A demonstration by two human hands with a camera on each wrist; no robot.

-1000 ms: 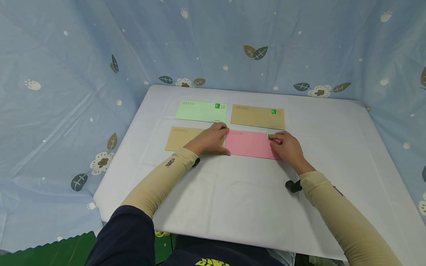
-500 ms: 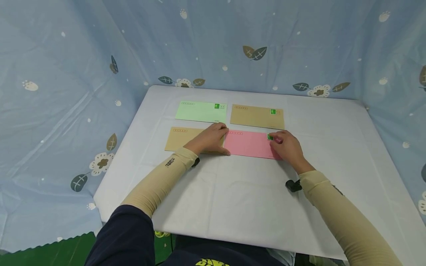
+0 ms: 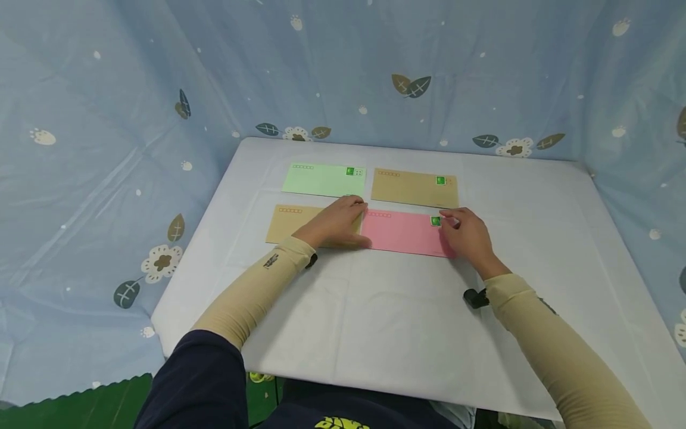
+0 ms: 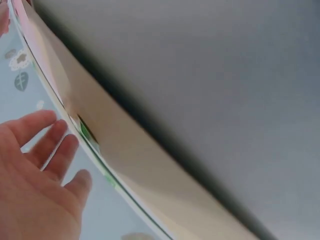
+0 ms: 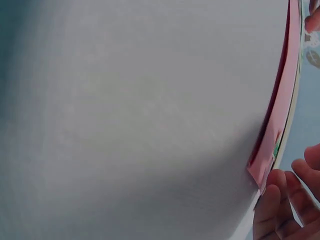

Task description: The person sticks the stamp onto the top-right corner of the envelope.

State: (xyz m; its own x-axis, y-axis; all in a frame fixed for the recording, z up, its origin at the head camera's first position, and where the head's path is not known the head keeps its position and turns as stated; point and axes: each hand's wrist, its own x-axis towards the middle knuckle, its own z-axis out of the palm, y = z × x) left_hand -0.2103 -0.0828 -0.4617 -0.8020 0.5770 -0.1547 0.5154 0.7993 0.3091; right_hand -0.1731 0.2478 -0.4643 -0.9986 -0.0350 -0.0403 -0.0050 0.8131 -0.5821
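In the head view a pink envelope (image 3: 401, 233) lies flat, with a small green stamp (image 3: 436, 221) at its upper right corner. My right hand (image 3: 468, 235) is over that end, fingertips just right of the stamp and nothing between them. The right wrist view shows its loosely bent fingers (image 5: 270, 210) beside the envelope's corner. Across the right part of a tan envelope (image 3: 292, 224) my left hand (image 3: 336, 223) lies with fingers and thumb spread, tips near the pink envelope's left edge. The tan envelope's right end is partly hidden beneath it.
Behind lie a light green envelope (image 3: 318, 180) and a brown envelope (image 3: 407, 189), each bearing a green stamp at the upper right. All rest on a white-covered table (image 3: 396, 333). A blue patterned curtain (image 3: 343, 65) hangs close along the back and sides.
My right hand has moved slightly right, its fingertips coming off the stamp, which now shows whole on the pink envelope. My left hand has barely shifted.
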